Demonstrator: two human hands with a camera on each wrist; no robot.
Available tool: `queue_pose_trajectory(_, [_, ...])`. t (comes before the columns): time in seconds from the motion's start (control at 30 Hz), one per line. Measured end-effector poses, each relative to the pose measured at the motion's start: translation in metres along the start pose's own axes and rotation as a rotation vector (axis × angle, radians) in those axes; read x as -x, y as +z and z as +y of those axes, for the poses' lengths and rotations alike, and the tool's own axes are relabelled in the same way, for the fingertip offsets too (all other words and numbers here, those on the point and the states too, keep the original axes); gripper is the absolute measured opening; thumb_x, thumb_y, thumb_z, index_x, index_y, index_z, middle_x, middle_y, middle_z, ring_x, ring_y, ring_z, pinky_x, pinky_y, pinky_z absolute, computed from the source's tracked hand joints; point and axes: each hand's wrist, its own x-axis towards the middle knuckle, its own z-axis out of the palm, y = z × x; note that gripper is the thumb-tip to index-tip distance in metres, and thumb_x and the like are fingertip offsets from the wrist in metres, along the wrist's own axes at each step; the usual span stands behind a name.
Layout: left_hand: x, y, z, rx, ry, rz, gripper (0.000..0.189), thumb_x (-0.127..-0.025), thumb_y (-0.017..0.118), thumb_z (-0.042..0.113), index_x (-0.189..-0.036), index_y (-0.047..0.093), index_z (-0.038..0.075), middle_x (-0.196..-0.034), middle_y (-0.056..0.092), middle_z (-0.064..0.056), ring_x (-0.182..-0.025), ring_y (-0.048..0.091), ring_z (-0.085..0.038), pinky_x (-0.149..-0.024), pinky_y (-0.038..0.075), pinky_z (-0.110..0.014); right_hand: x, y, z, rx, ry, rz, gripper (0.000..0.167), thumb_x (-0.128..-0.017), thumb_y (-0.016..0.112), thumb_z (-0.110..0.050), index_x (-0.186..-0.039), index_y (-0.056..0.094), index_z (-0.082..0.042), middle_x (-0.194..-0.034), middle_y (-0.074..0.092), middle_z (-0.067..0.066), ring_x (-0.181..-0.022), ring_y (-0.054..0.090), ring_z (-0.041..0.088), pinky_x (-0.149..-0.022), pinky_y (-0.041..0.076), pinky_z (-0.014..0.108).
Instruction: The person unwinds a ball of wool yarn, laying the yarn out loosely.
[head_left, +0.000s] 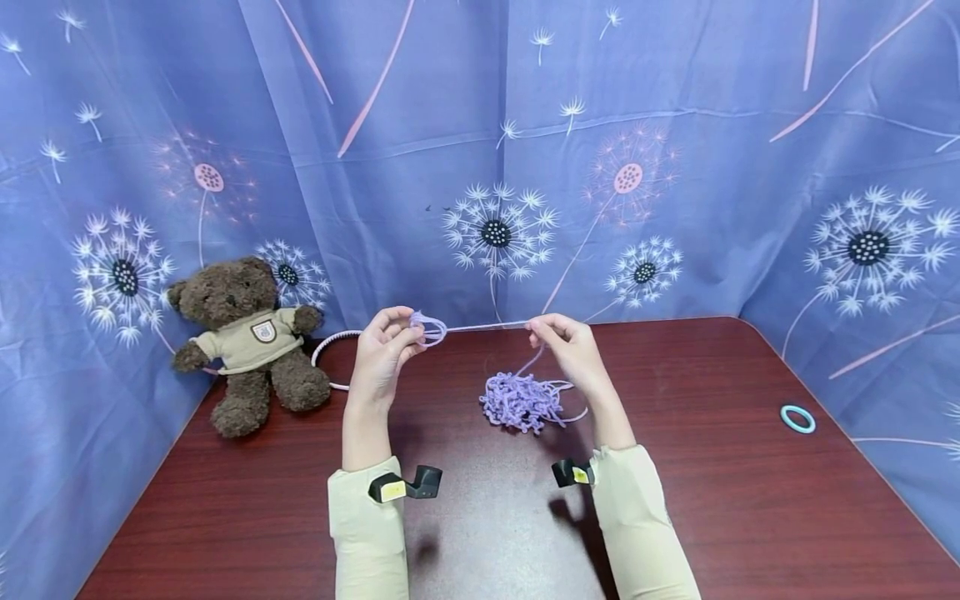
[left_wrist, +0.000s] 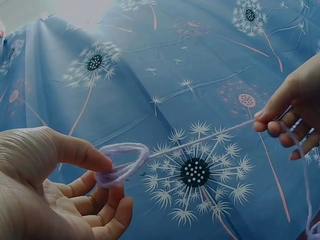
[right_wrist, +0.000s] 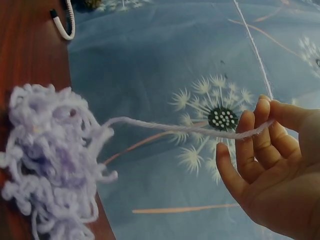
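Observation:
My left hand [head_left: 384,348] pinches a small looped coil of purple yarn [left_wrist: 122,161] between thumb and fingers, above the table's far part. From the coil a single strand [left_wrist: 200,140] runs taut to the right. My right hand [head_left: 567,348] pinches that strand between thumb and index finger, its other fingers loosely bent. Past the right fingertips the strand hangs slack and leads down to a tangled heap of purple yarn [head_left: 521,402] on the table. In the right wrist view the heap [right_wrist: 52,160] is at the left, apart from the hand.
On the reddish-brown table [head_left: 720,500], a brown teddy bear [head_left: 251,337] in a beige shirt sits at the left. A white cord [head_left: 324,342] curves beside it. Toward the right edge lies a turquoise ring [head_left: 797,419]. A blue dandelion-print curtain [head_left: 420,208] stands behind.

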Motion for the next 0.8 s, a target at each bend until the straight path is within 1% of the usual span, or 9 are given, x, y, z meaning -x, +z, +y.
queue_pose_trajectory(0.2, [0.0, -0.001, 0.002, 0.011, -0.005, 0.011, 0.025, -0.088, 0.051, -0.013, -0.102, 0.052, 0.007, -0.079, 0.062, 0.006, -0.07, 0.059, -0.006, -0.065, 0.052, -0.017, -0.002, -0.011, 0.003, -0.014, 0.009, 0.054, 0.032, -0.098, 0.057, -0.018, -0.108, 0.063, 0.013, -0.068, 0.063, -0.019, -0.071, 0.059, -0.002, -0.079, 0.051, 0.013])
queue_pose_trajectory(0.37, [0.0, -0.004, 0.004, 0.01, 0.0, 0.02, 0.026, -0.089, 0.051, -0.014, -0.103, 0.052, 0.008, -0.079, 0.06, 0.006, -0.07, 0.059, -0.006, -0.066, 0.053, -0.018, -0.003, -0.023, 0.005, -0.01, 0.002, 0.106, 0.031, -0.099, 0.056, -0.016, -0.11, 0.063, 0.012, -0.068, 0.063, -0.019, -0.069, 0.059, -0.003, -0.082, 0.049, 0.01])
queue_pose_trajectory(0.47, [0.001, -0.006, 0.005, 0.007, 0.005, 0.025, 0.027, -0.089, 0.049, -0.014, -0.102, 0.052, 0.009, -0.08, 0.06, 0.005, -0.07, 0.059, -0.006, -0.067, 0.054, -0.019, -0.003, -0.03, 0.006, -0.033, 0.009, 0.15, 0.03, -0.098, 0.057, -0.016, -0.109, 0.064, 0.011, -0.067, 0.063, -0.018, -0.068, 0.06, -0.002, -0.082, 0.049, 0.011])
queue_pose_trajectory(0.6, [0.001, -0.008, 0.006, 0.011, 0.007, 0.028, 0.027, -0.089, 0.049, -0.014, -0.101, 0.053, 0.01, -0.08, 0.06, 0.005, -0.069, 0.058, -0.007, -0.067, 0.054, -0.019, -0.002, -0.037, 0.007, -0.083, 0.037, 0.213, 0.022, -0.098, 0.058, -0.016, -0.103, 0.067, 0.003, -0.067, 0.064, -0.018, -0.068, 0.062, -0.001, -0.08, 0.05, 0.011])
queue_pose_trajectory(0.67, [0.001, -0.008, 0.006, 0.013, 0.006, 0.028, 0.028, -0.089, 0.049, -0.014, -0.1, 0.053, 0.011, -0.08, 0.06, 0.005, -0.069, 0.058, -0.006, -0.067, 0.054, -0.019, -0.002, -0.04, 0.009, -0.107, 0.045, 0.236, 0.013, -0.097, 0.059, -0.014, -0.096, 0.07, -0.006, -0.066, 0.064, -0.016, -0.067, 0.063, 0.0, -0.08, 0.051, 0.012])
queue_pose_trajectory(0.73, [0.001, -0.008, 0.006, 0.013, 0.007, 0.024, 0.028, -0.089, 0.049, -0.014, -0.1, 0.053, 0.011, -0.08, 0.06, 0.005, -0.069, 0.058, -0.007, -0.067, 0.053, -0.019, -0.003, -0.043, 0.011, -0.123, 0.047, 0.253, 0.012, -0.097, 0.059, -0.013, -0.092, 0.07, -0.013, -0.067, 0.065, -0.014, -0.067, 0.063, 0.001, -0.079, 0.052, 0.012])
queue_pose_trajectory(0.8, [0.001, -0.008, 0.005, 0.015, 0.009, 0.022, 0.028, -0.089, 0.049, -0.014, -0.1, 0.053, 0.011, -0.08, 0.06, 0.005, -0.07, 0.058, -0.007, -0.067, 0.053, -0.019, -0.003, -0.044, 0.013, -0.126, 0.045, 0.258, 0.013, -0.097, 0.059, -0.013, -0.09, 0.07, -0.016, -0.067, 0.065, -0.014, -0.067, 0.063, 0.001, -0.078, 0.052, 0.012])
